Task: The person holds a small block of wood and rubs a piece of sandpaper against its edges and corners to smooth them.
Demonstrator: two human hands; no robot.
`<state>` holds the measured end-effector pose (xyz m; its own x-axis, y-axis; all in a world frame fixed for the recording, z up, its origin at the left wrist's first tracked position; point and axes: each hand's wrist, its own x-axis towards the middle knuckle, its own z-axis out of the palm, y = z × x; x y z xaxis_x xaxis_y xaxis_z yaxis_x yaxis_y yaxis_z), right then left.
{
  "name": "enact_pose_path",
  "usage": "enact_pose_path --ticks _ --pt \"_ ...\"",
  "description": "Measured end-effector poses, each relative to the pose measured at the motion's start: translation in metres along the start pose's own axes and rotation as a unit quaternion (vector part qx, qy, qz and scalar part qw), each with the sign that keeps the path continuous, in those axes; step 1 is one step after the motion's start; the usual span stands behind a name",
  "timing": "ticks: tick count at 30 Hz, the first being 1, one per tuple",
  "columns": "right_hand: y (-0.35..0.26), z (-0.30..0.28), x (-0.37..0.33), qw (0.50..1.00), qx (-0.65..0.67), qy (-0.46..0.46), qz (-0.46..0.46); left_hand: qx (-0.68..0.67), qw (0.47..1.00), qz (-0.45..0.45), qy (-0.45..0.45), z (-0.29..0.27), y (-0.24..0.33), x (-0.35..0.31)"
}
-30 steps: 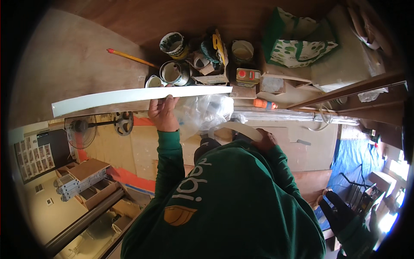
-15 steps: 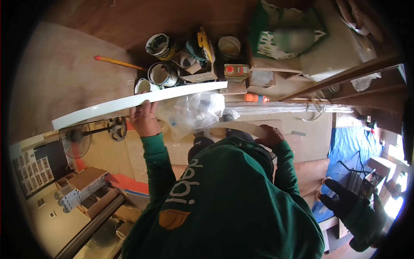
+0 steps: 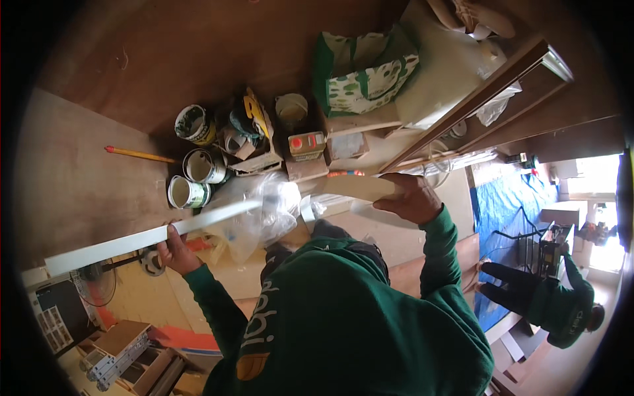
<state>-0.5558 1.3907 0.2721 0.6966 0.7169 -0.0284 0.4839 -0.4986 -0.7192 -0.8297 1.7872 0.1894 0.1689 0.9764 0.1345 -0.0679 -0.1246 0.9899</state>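
Observation:
My left hand (image 3: 177, 251) pinches a long, flat white strip (image 3: 112, 245) between thumb and fingers. One end of the strip reaches far to the left; the other is blurred in front of a clear plastic bag (image 3: 254, 210). Over on the right, my right hand (image 3: 411, 198) grips a pale cream, bendy strip (image 3: 353, 187) with the fingers closed round it. A curled white piece (image 3: 307, 212) and a loop below the hand seem to belong to it. Whether both hands hold one and the same strip, I cannot tell.
Paint buckets (image 3: 188, 192), a cardboard box of tools (image 3: 261, 162), a rectangular can (image 3: 306, 145) and a green-and-white shopping bag (image 3: 366, 82) stand ahead. A fan (image 3: 99, 284) is at left. Another person (image 3: 551, 300) stands on the right near a blue tarp (image 3: 492, 218).
My left hand has moved left and down with the white strip. My right hand has risen from beside my body, lifting the cream strip forward. The view has turned.

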Motion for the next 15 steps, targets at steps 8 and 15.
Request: enact_pose_path --ticks 8,15 --pt "-0.07 -0.055 0.041 0.995 0.074 0.032 -0.055 0.196 0.974 0.1 -0.052 -0.001 -0.013 -0.017" --pt "-0.146 -0.134 0.111 0.886 0.016 0.32 -0.336 0.199 0.974 0.108 -0.004 -0.019 -0.004 -0.027"
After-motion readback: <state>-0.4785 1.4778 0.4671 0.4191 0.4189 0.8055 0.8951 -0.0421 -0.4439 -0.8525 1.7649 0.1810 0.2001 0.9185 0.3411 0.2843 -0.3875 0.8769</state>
